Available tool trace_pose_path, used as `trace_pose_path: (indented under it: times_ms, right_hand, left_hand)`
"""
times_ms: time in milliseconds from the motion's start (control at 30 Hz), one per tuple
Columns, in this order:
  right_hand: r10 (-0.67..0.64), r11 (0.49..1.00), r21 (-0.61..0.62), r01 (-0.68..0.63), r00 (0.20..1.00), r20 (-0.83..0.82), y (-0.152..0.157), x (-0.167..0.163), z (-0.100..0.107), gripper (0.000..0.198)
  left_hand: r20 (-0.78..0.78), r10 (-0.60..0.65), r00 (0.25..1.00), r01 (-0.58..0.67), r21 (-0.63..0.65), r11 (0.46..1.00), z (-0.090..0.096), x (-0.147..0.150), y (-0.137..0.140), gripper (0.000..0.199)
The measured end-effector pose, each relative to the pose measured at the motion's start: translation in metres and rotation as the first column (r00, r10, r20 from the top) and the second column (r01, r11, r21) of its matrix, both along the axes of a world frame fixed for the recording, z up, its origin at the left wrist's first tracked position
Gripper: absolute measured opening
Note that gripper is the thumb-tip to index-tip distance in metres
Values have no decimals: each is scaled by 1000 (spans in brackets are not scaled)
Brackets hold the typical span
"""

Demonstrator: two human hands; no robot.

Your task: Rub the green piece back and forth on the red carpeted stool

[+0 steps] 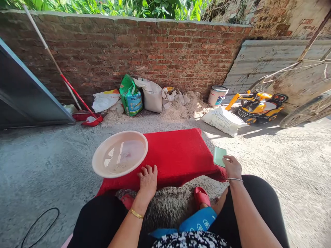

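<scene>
A low table or bench is draped with a red cloth (178, 151) in front of me. On its left end stands a wide, pale pink basin (97, 162) of water with bright reflections on the surface. My left hand (148, 177) rests palm down on the cloth's near edge, fingers spread, just right of the basin and holding nothing. At the right end, my right hand (233, 167) pinches a pale green, flat rectangular object (219, 155) with rounded corners. Whether it is a case or a dish I cannot tell.
Along the brick wall (165, 55) sit a green bag (130, 98), a white sack (152, 94), a gravel heap (183, 109) and a bucket (217, 96). A yellow toy excavator (260, 105) stands right. A black cable (38, 224) lies on the ground at left.
</scene>
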State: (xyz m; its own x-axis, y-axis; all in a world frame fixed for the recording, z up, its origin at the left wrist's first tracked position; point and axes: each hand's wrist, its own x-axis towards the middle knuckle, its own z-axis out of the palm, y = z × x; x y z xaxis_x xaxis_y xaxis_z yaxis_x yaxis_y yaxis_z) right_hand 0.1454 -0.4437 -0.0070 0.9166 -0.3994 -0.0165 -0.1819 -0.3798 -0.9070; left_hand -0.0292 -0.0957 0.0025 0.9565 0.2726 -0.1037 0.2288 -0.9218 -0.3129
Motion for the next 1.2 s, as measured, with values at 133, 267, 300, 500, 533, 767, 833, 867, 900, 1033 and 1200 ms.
trace_pose_path:
  times_ms: [133,267,300,500,533,767,833,867,900,1033,1200]
  right_hand:
    - [146,982,107,-158,983,114,38,-6,-9,36]
    - [407,883,203,-424,906,120,108,-16,-15,37]
    - [465,851,214,-479,878,116,127,-19,-15,37]
    - [682,708,164,-687,725,91,239,-33,-19,33]
    - [693,700,156,-697,715,89,253,-34,-22,32]
    - [699,714,42,-699,715,15,261,-24,-33,24]
    - [666,746,2,-666,746,5,233,-11,-27,25]
    - [642,767,-21,-641,767,2,215,-2,-22,26]
    - [612,790,-48,-611,791,-2,195,7,-18,27]
    - [389,889,-219,-403,915,-103,102,41,5,24]
    - [207,879,-387,-277,955,-214,14,55,27,16]
  left_hand:
    - [-6,8,1000,-8,-103,995,2,-3,2,62]
    - [-14,-12,1000,8,-259,966,1,-12,13,68]
    - [-14,-14,1000,9,-299,954,0,-15,17,69]
    - [68,-48,997,73,-439,895,-7,-36,34,69]
    - [82,-54,995,85,-447,890,-8,-39,36,69]
    - [92,-60,994,96,-463,881,-8,-44,37,68]
    - [88,-52,995,87,-458,884,-8,-42,35,68]
    - [87,-48,995,83,-457,886,-8,-41,34,68]
    - [87,-45,995,80,-456,886,-9,-40,33,69]
    - [74,-30,997,60,-448,892,-11,-35,30,71]
    - [76,-23,997,55,-455,889,-6,-36,27,69]
